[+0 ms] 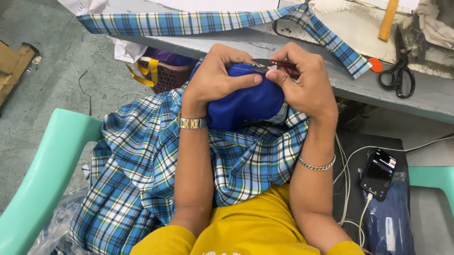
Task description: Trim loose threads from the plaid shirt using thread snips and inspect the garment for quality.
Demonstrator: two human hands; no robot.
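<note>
Matt blue cloth (245,102) over soft woven plaid fabric (135,174), glossy smooth mint plastic chair arm (41,182), shiny metal wristwatch (192,123), chain bracelet (316,166), worn wooden ruler (389,17) upper right.

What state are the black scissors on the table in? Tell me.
Shut: the black scissors lie flat on the grey table, blades together.

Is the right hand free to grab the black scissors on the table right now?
Probably not yet: the right hand grips a small red-handled tool against the blue fabric. The black scissors lie unobstructed nearby.
</note>
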